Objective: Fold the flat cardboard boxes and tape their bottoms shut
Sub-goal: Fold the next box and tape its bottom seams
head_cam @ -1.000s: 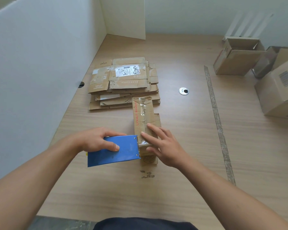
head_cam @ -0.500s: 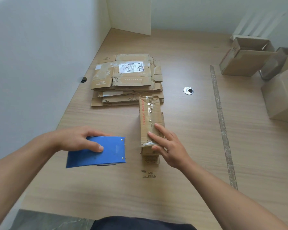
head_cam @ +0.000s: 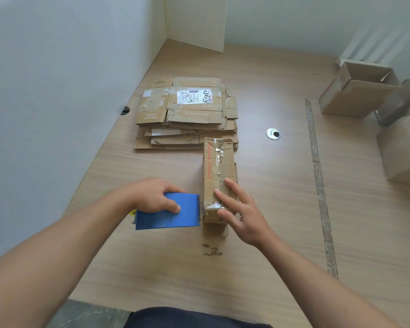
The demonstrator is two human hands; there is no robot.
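Observation:
A narrow folded cardboard box (head_cam: 217, 171) stands on the wooden table (head_cam: 270, 221), its long top face running away from me with clear tape along the seam. My right hand (head_cam: 240, 210) presses straight fingers on the box's near end. My left hand (head_cam: 152, 196) grips a blue tape dispenser (head_cam: 168, 215), whose right edge sits against the box's near left side. Behind the box lies a stack of flat cardboard boxes (head_cam: 186, 112), the top one bearing a white shipping label.
Folded boxes stand at the right: one (head_cam: 355, 95) at the back, another (head_cam: 402, 152) at the edge. A metal cable grommet (head_cam: 273, 134) sits mid-table. A strip of old tape (head_cam: 317, 181) runs along the table. A white wall (head_cam: 57, 91) borders the left.
The dispenser pulled away left from the box half a second ago, then came back right against its near end. My right hand stayed pressing on the box.

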